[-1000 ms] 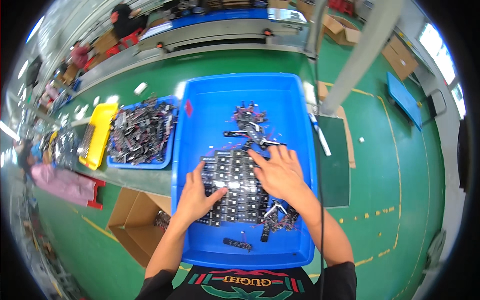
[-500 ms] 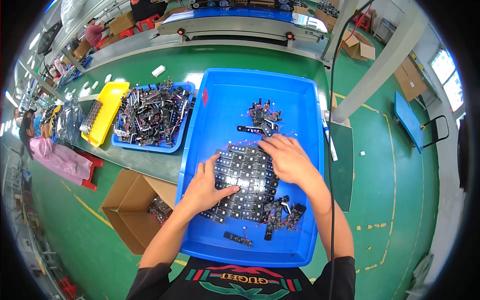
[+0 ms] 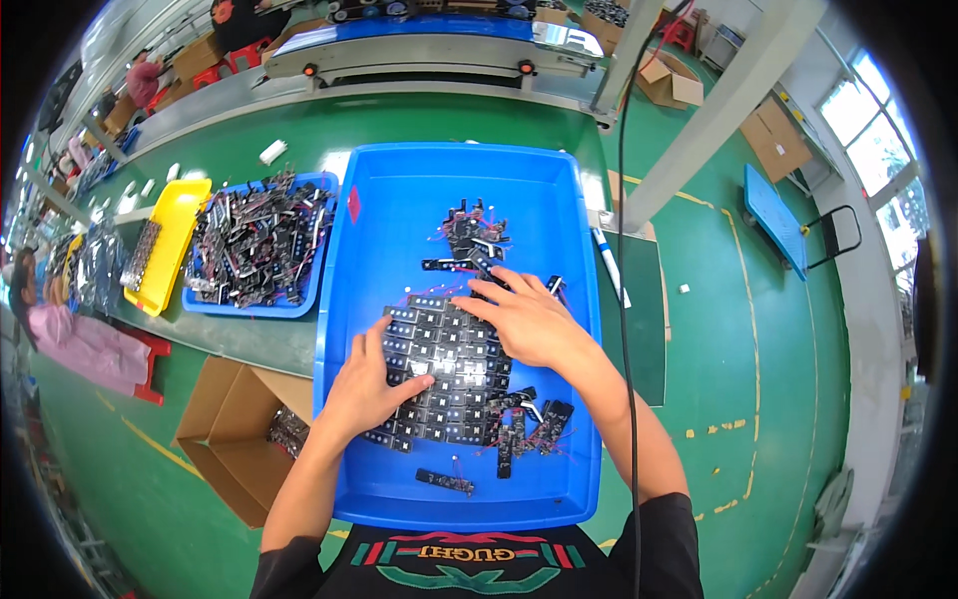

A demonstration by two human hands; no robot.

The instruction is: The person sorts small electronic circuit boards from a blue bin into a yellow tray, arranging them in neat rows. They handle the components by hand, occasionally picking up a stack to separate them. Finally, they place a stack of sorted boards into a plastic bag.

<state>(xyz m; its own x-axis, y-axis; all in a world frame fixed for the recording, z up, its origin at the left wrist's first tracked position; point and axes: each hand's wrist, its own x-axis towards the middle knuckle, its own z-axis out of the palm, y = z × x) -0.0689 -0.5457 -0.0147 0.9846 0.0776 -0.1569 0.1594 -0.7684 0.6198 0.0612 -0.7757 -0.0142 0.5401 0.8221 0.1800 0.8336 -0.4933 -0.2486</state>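
Inside a large blue tray [image 3: 399, 200], small black circuit-board strips with white light dots lie side by side as a flat block [image 3: 444, 374]. My left hand [image 3: 364, 389] rests along the block's left edge, thumb spread over its face and fingers up the side. My right hand [image 3: 529, 317] lies with fingers stretched over the block's upper right corner, touching strips there; I see nothing gripped. Just beyond its fingertips is a loose heap of strips with thin wires [image 3: 474, 230]. More loose strips [image 3: 524, 429] lie at the block's lower right, and a single strip [image 3: 444, 481] below it.
Left of the tray stand a smaller blue bin [image 3: 261, 240] heaped with wired strips and a yellow tray [image 3: 175, 240]. An open cardboard box [image 3: 225, 424] sits below them. A black cable [image 3: 627, 299] hangs at right, near a white marker pen [image 3: 611, 265].
The whole scene has shifted left in the picture. My right hand has slid slightly left over the block, its fingers more spread. My left hand stays at the block's left edge.
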